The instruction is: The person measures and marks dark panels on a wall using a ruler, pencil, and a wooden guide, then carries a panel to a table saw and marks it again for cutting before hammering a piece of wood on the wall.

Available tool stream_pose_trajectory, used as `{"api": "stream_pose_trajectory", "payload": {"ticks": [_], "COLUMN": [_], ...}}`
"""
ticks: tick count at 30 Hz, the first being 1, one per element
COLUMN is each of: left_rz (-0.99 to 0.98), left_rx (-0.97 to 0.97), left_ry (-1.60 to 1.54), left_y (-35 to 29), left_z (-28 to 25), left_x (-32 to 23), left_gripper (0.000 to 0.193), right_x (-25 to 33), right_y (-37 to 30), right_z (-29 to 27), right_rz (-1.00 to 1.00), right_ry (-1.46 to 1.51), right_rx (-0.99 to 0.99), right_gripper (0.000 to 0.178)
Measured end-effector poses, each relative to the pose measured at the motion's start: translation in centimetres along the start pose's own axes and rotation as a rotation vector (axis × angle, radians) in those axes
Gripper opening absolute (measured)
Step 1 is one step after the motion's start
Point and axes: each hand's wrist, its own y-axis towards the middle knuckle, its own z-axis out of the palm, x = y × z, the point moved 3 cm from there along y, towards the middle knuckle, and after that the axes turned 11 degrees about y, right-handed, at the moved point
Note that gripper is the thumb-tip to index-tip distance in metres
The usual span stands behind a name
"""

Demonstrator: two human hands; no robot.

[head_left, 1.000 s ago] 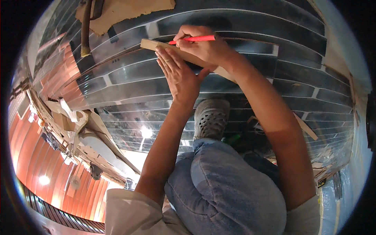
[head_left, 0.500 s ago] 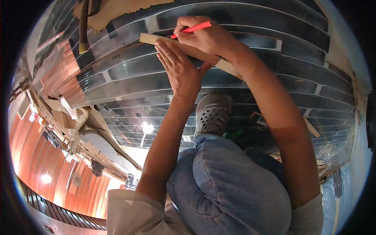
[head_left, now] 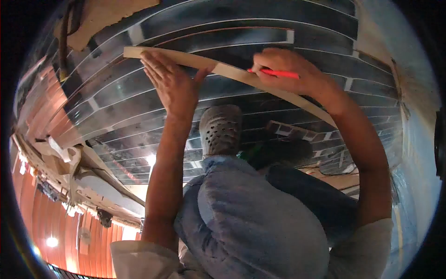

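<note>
A long, narrow strip of light wood (head_left: 232,73) lies slantwise across a dark sheet (head_left: 241,35) patterned with pale-edged planks. Pressed flat on its left part is my left hand (head_left: 175,89), fingers stretched out and thumb spread along the wood. My right hand (head_left: 288,60) grips a red pencil (head_left: 283,73). Its tip meets the strip's upper edge, right of the middle; whether it touches the sheet I cannot tell. The strip's right end lies near my right forearm.
My grey clog (head_left: 222,128) stands on the sheet just below the strip. A torn piece of brown board (head_left: 107,18) lies at the far left, beside a stick-like tool (head_left: 63,46). Scraps and debris (head_left: 100,186) line the left edge. A pale wall (head_left: 418,139) rises at right.
My right hand has moved with the pencil rightward along the strip, from near its left end to past the middle. The view has shifted; my left hand still presses on the strip.
</note>
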Motion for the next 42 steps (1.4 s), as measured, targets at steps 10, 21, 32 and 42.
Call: {"api": "stream_pose_trajectory", "payload": {"ticks": [10,21,32,42], "left_rz": [0.066,0.042,-0.046,-0.033], "left_rx": [-0.088,-0.073,-0.097,-0.088], "left_ry": [0.074,0.059,-0.067,-0.100], "left_y": [-0.1,0.1,0.1,0.0], "left_z": [0.3,-0.2,-0.6,-0.3], "left_x": [-0.1,-0.5,0.1,0.0], "left_gripper": [0.125,0.125,0.130,0.125], "right_x": [-1.4,-2.2,3.0,1.7], "right_y": [-12.9,-10.1,14.0,9.7], "right_z": [-2.8,-0.9,4.5,3.2], "right_rz": [0.339,0.322,-0.203,-0.239], "right_ry": [0.065,0.180,0.263,0.242], "right_rx": [-0.075,-0.133,-0.166,-0.126], "right_gripper": [0.018,0.012,0.013,0.014]}}
